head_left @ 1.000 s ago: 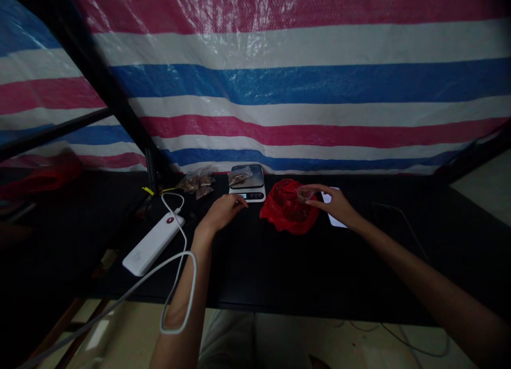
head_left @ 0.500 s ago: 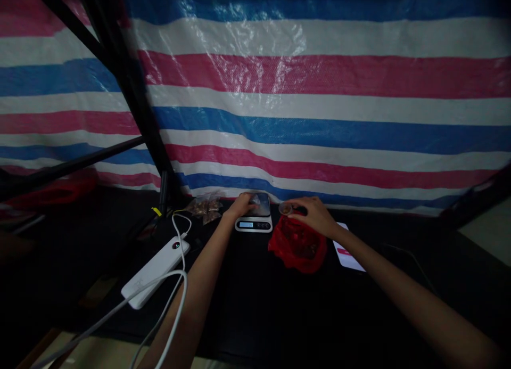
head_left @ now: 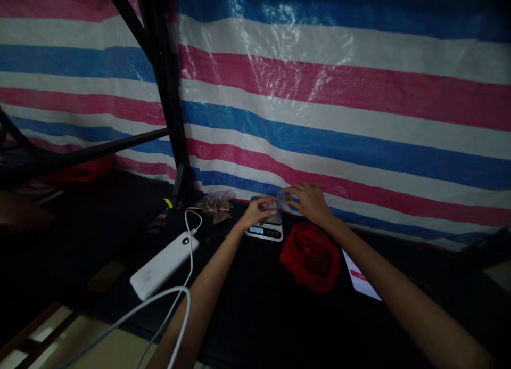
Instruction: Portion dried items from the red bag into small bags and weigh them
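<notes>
Over the digital scale (head_left: 274,234), my left hand (head_left: 252,214) is closed on a small clear plastic bag (head_left: 272,205). My right hand (head_left: 310,201) grips a small clear cup (head_left: 284,197) by its side. The cup is tilted, its mouth against or very near the bag's opening; what is inside either one is too dark to make out. Just in front of my right wrist sits an open red plastic bag (head_left: 310,257) with dark contents. The scale's display is lit but unreadable.
Several small filled clear bags (head_left: 215,205) lie left of the scale. A white power bank (head_left: 163,267) with a white cable (head_left: 187,305) is at the left. A lit phone (head_left: 361,278) lies under my right forearm. Striped sheeting (head_left: 343,124) hangs behind the black table.
My right hand has brought the cup from above the red bag to the scale and tipped it. My left hand has lifted the clear bag off the scale plate. The view has shifted.
</notes>
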### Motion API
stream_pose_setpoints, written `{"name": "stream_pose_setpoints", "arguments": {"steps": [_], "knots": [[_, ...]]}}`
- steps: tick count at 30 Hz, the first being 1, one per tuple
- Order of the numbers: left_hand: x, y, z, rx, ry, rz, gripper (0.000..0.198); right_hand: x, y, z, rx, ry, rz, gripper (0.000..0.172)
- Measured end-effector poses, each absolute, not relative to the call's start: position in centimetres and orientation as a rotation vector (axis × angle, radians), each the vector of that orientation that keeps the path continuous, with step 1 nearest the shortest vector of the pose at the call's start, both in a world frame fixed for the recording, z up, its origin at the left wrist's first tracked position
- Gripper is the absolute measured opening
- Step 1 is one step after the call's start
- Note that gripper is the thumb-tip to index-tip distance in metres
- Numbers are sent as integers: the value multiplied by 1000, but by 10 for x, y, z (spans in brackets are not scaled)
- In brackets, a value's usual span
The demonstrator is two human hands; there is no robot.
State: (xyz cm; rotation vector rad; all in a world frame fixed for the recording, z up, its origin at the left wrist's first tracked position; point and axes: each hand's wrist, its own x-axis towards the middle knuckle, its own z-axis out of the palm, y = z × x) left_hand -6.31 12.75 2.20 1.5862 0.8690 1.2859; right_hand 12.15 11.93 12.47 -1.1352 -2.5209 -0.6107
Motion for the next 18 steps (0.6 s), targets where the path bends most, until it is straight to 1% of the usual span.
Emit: {"name": "stream_pose_setpoints", "arguments": {"steps": [6, 11, 14, 16, 18], "knots": [[-62, 126, 17, 1453, 823, 1304, 49, 103, 113, 136, -1020, -2693, -858, 25], [-62, 123, 12, 1485, 864, 1308, 48, 95, 104, 139, -873, -2795, -1036, 29], [-62, 122, 16, 1514, 902, 1304, 47, 104, 100, 141, -839, -2784, -1072, 32], [-62, 123, 21, 1587, 934, 1316, 45, 116, 97, 143, -899, -2750, -1052, 35], [-62, 127, 26, 1696, 1002, 1336, 44, 133, 91, 144, -999, -2719, -994, 34]]}}
